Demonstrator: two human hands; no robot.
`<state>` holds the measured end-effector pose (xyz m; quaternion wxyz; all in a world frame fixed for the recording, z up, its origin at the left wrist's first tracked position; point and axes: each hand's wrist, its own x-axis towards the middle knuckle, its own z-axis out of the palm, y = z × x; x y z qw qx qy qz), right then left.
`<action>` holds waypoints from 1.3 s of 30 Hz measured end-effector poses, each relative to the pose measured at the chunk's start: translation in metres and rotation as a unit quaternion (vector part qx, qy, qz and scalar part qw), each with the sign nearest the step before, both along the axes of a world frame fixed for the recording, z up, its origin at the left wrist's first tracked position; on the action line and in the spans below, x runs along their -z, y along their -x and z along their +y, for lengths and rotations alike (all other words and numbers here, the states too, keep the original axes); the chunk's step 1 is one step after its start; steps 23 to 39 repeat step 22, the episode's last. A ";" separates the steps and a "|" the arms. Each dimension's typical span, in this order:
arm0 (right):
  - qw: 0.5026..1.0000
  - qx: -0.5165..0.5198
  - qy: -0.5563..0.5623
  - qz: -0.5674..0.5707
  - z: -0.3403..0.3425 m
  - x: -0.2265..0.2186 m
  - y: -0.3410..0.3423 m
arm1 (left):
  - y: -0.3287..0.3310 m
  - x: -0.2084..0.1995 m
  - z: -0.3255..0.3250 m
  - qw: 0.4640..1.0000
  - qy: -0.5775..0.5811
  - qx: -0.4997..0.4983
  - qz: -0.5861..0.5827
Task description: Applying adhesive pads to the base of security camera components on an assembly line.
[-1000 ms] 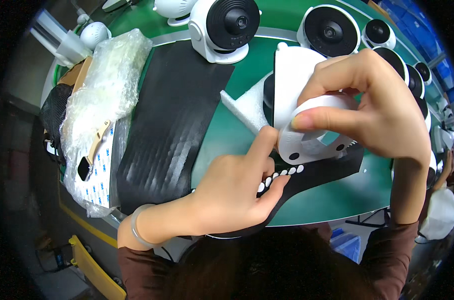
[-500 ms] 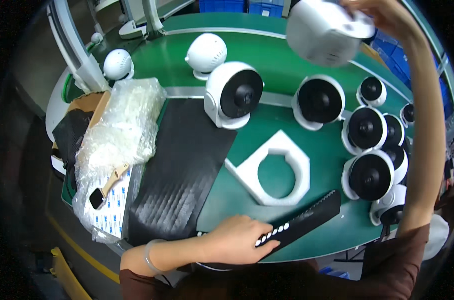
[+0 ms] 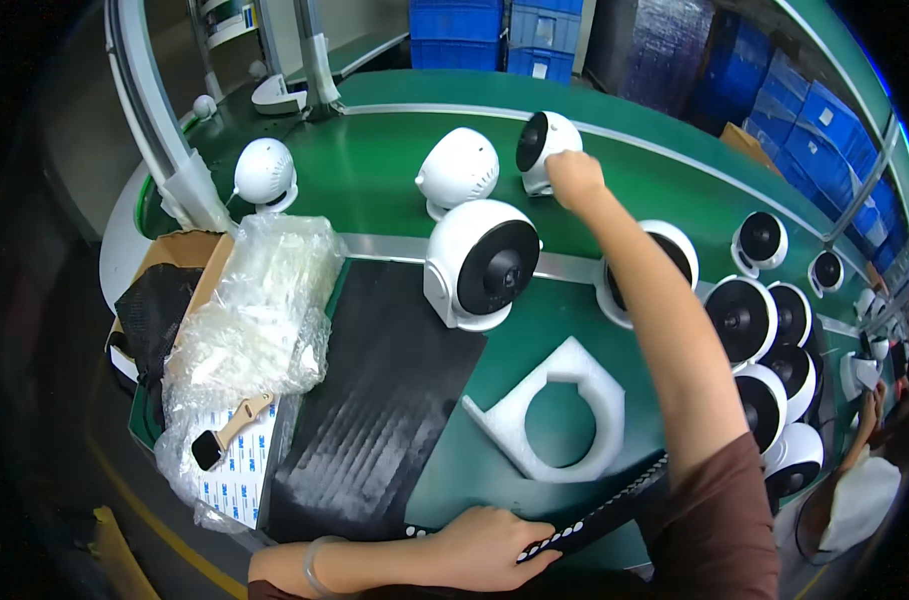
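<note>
On the green belt beyond the table, my right hand (image 3: 575, 178) is closed on the near right side of a white round-bodied device (image 3: 564, 134); its black face is turned left. What the fingertips grip is partly hidden. Low in the middle, my left hand (image 3: 489, 548) is closed on a black strip with white dots (image 3: 606, 518), its fingers at the dotted edge. Above it lies a white foam frame (image 3: 515, 420) with a round hole. A larger white device with a black face (image 3: 497, 268) stands at the far end of a black mat (image 3: 384, 370).
Several white devices with black faces (image 3: 740, 318) crowd the right side. Two more white devices (image 3: 458, 168) (image 3: 265, 172) stand on the belt. Bubble wrap (image 3: 274, 270), a watch (image 3: 208, 449) and a cardboard box (image 3: 196, 243) are at left. Blue crates (image 3: 456, 22) stand behind; another person's arm (image 3: 864, 428) shows at right.
My right hand has brought the white device down from the raised upper right onto the belt, farther left. My left hand stays on the strip. The view has tilted upward.
</note>
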<state>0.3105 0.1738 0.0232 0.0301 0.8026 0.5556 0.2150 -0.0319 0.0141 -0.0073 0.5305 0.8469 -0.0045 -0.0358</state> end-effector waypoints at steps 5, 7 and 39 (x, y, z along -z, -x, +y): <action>0.903 0.186 0.383 0.047 0.002 -0.032 0.009 | -0.001 -0.003 0.000 0.998 -0.010 0.020 0.058; 0.857 0.261 0.440 0.067 0.029 0.022 -0.073 | -0.008 -0.006 -0.003 0.999 -0.026 0.028 0.032; 0.975 0.048 0.120 0.180 -0.050 -0.074 -0.066 | -0.003 -0.005 0.002 0.999 -0.015 0.019 0.046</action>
